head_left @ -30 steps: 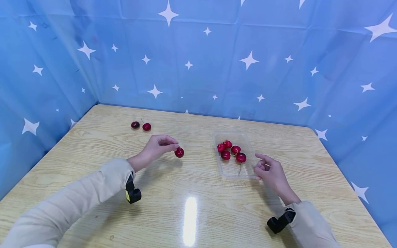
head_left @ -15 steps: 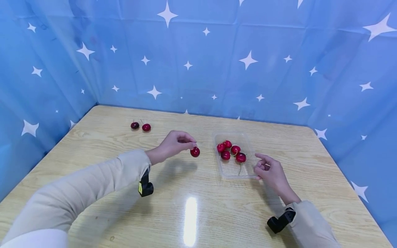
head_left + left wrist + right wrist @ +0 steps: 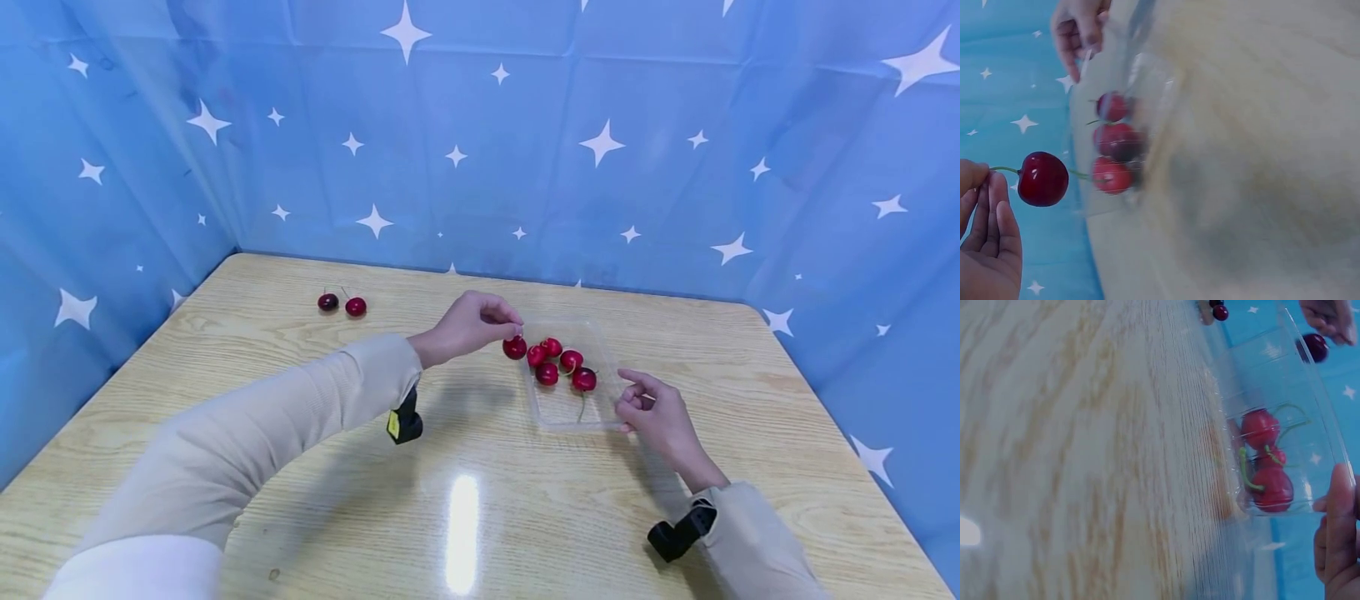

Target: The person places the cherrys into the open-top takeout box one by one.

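My left hand (image 3: 468, 323) pinches a dark red cherry (image 3: 514, 347) by its stem, just off the left edge of a clear plastic box (image 3: 558, 414). In the left wrist view that cherry (image 3: 1043, 179) hangs from the green stem between thumb and finger, apart from the box. Several red cherries (image 3: 547, 374) lie inside the box, some with stems showing. At the box's right side, my right hand (image 3: 654, 417) holds the rim between thumb and finger, as the right wrist view shows with the fingers (image 3: 1340, 506) at the clear wall.
Two more cherries, one dark (image 3: 327, 302) and one redder (image 3: 356, 307), lie on the wooden table (image 3: 360, 517) at the far left. A blue curtain (image 3: 480, 108) with white stars stands behind the table and along its sides.
My left hand has carried the cherry rightward across the table, up to the box's left edge. The right hand and the box have stayed in place.
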`<state>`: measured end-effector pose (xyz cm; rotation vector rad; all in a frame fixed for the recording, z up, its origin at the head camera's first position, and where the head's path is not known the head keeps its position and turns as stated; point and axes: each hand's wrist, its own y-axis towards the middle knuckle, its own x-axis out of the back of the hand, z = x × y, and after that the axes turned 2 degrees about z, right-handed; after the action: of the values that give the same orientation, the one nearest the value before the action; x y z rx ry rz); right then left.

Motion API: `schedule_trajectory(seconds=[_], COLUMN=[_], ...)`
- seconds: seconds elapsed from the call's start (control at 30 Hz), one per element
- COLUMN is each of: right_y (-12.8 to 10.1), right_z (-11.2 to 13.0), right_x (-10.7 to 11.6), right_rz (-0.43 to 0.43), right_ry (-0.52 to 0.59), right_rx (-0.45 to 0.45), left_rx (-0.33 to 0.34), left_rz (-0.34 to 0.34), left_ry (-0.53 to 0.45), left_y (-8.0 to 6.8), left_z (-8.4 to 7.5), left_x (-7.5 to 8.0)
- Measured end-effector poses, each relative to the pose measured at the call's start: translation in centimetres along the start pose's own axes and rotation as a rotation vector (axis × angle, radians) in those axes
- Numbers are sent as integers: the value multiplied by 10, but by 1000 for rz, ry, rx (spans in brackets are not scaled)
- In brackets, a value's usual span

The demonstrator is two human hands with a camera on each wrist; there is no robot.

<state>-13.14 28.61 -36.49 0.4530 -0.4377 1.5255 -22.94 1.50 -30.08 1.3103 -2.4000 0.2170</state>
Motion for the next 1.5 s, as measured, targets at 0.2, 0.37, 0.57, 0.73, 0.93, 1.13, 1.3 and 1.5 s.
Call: schedule_trajectory(seconds=[0.2,0.37,0.57,0.73,0.93,1.13,1.3,1.5], right_y=[0,-1,0,0,0,0,1,1], right_z=[0,0,1,0,1,2,1,0], right_x=[0,0,0,-1,-1,0,0,0], right_rz=[4,0,-4,-1,-5,-7,-3,1], right_ry=[12,14,11,23,31,28,41,65], right_rx=[-8,-6,6,1,-3,6,15,17], left_rx=[-23,-35,-31,-50,-62,-74,-61,5], left_rz=[6,39,108,168,263,350,388,426], left_ry=[39,50,68,53,65,73,75,86], left_y=[19,27,33,33,35,37,38,40], left_z=[-15,-21,-14,-8,-10,-15,-19,-18], left_x=[-1,-3,-11,-24,-41,-55,-63,-70])
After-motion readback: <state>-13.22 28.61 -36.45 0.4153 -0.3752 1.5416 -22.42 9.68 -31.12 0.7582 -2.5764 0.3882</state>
